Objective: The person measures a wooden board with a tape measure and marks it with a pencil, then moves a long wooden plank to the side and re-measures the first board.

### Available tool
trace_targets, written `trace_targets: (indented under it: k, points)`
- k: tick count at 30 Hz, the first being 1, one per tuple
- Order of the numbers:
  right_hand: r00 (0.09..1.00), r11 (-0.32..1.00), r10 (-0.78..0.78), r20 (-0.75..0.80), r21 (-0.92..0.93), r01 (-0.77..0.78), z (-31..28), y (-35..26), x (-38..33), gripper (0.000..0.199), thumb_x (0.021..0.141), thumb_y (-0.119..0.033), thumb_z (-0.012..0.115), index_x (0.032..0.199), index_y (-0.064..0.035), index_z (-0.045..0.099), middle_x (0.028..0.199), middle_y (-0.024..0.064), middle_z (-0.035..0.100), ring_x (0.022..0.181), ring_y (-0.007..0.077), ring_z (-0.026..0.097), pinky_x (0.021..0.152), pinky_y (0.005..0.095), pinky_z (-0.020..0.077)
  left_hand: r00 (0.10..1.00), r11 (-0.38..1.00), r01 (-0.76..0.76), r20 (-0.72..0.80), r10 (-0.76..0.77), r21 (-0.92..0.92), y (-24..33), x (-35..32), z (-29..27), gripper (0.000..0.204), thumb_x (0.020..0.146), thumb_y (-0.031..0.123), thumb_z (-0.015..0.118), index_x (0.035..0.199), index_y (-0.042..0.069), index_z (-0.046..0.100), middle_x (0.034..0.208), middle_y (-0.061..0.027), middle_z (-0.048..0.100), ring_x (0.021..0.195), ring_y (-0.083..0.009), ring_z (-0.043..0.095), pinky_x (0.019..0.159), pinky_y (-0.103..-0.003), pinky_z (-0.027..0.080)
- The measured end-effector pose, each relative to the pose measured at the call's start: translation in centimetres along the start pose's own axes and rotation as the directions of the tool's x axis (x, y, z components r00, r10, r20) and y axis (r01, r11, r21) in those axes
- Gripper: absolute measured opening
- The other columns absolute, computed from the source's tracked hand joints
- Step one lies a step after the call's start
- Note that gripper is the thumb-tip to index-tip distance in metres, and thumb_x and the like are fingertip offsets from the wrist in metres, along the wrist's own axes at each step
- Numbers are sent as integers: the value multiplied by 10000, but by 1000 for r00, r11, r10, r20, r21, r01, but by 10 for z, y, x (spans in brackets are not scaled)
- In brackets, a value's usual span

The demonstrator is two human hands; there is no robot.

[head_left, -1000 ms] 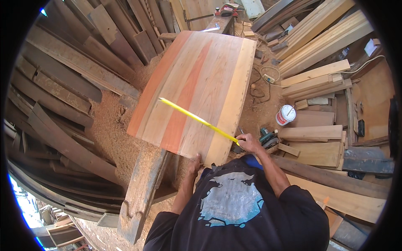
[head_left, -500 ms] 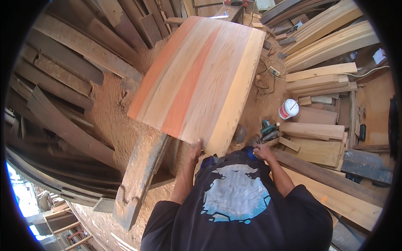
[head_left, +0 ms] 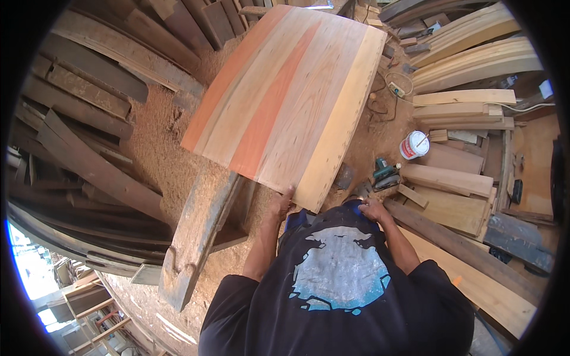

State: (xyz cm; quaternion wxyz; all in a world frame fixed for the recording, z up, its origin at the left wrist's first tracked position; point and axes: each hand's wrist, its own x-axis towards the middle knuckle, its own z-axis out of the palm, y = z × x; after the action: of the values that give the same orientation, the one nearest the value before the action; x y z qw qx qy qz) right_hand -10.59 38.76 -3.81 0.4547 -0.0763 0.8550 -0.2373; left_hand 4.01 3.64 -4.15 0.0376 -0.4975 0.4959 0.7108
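A large wooden panel (head_left: 288,113), made of edge-joined boards in orange, pinkish-brown and pale yellow, lies in front of me. At its near edge is my left hand (head_left: 281,203), thumb on the top face and fingers curled under the edge. Close to my right hip, to the right of the panel's near corner, my right hand (head_left: 373,209) is closed. What it holds, if anything, is hidden. A dusty timber beam (head_left: 199,234) runs under the near left part of the panel. Just beyond my right hand sits a green power tool (head_left: 385,173).
A white bucket (head_left: 414,145) with a stick in it stands at the right, near stacked planks (head_left: 448,178). Dark boards (head_left: 89,160) fill the left side. An extension socket with a cord (head_left: 396,89) lies on the sawdust-covered floor (head_left: 157,139).
The whole scene sits slightly higher in the picture. My left hand remains at the panel's near edge, and my right hand stays by my hip.
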Motion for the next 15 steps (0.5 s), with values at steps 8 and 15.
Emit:
trace_targets:
  k: [8,15]
  points:
    - [987,844,-122,-109,511,161,-14,-50,-18,590,856,-384,654,1230,71,622,1144,200,694,1065,261,660,947,355,494,936,793,-103,328,-127,600,1,-32,-1,431,924,447,667,816,31,685,638,-26,609,550,-151,545,520,-328,432]
    - [900,879,-434,-27,207,430,-22,-136,-60,681,813,-286,699,1374,34,482,1237,191,628,1146,248,610,989,363,468,825,864,-264,565,-28,429,39,-77,33,363,981,374,607,946,23,695,851,-13,691,737,-110,586,657,-275,472]
